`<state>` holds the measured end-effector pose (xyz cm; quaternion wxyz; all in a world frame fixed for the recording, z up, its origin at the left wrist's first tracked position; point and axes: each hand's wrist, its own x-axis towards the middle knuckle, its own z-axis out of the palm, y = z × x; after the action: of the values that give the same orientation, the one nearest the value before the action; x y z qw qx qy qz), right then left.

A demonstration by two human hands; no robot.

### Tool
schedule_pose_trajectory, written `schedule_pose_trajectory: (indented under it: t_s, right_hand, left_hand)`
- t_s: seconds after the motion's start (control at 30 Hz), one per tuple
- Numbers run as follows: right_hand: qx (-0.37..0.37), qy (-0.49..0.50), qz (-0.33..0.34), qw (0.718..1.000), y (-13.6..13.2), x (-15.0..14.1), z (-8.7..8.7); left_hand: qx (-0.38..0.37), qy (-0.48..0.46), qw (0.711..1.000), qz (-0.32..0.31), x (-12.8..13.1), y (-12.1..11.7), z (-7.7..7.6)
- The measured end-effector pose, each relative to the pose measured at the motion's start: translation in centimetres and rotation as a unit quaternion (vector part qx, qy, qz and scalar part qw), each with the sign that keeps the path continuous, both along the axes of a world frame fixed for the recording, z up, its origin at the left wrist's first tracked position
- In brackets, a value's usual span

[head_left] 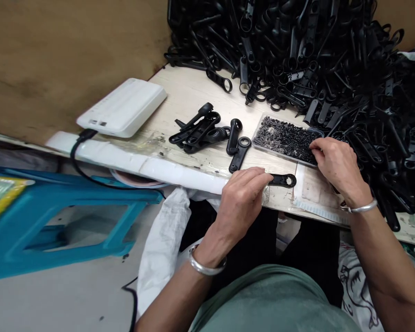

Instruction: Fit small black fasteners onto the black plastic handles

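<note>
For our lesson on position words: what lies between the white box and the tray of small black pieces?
In the head view, a small heap of black parts lies there, then, nearer the tray, two more black parts.

The long black ring-ended pieces [280, 180] look like smooth plastic with a dull sheen, the shallow clear rectangular tray [278, 153] like glossy plastic. The round silver bangles [364, 208] look like polished metal; the pale table [183, 87] looks wood-grained and scuffed.

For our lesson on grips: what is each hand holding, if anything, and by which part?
Left hand: a black plastic-looking ring-ended lever, by its other end. Right hand: cannot be told.
</note>
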<state>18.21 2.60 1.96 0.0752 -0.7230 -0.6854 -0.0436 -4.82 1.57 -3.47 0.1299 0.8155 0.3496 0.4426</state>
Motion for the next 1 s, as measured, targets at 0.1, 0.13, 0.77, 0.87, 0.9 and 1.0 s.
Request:
schedule_pose_trajectory:
  t_s: [0.1, 0.13, 0.77, 0.87, 0.9, 1.0]
  right_hand:
    - [0.057, 0.226, -0.004, 0.972, -1.7, -0.3, 0.2]
    - [0.060, 0.325, -0.021, 0.944, -2.4, -0.5, 0.2]
    - [0.027, 0.813, -0.066, 0.578, -8.6, -5.1, -2.1]
    - [0.051, 0.790, -0.057, 0.608, -8.6, -5.4, -2.1]
    - [0.053, 0.785, -0.055, 0.615, -8.6, -5.5, -2.2]
    - [0.056, 0.772, -0.053, 0.631, -8.6, -5.6, -2.2]
  left_hand:
    - [0.002, -0.008, 1.000, -0.004, 0.0, 0.1, 0.0]
    - [0.004, -0.018, 1.000, -0.003, 0.0, 0.0, 0.1]
    - [-0.548, -0.486, 0.677, -0.078, 4.7, -3.5, 2.4]
    - [-0.565, -0.490, 0.659, -0.072, 4.6, -3.4, 2.6]
    - [-0.568, -0.490, 0.657, -0.071, 4.5, -3.4, 2.6]
    - [-0.572, -0.485, 0.657, -0.075, 4.4, -3.4, 2.5]
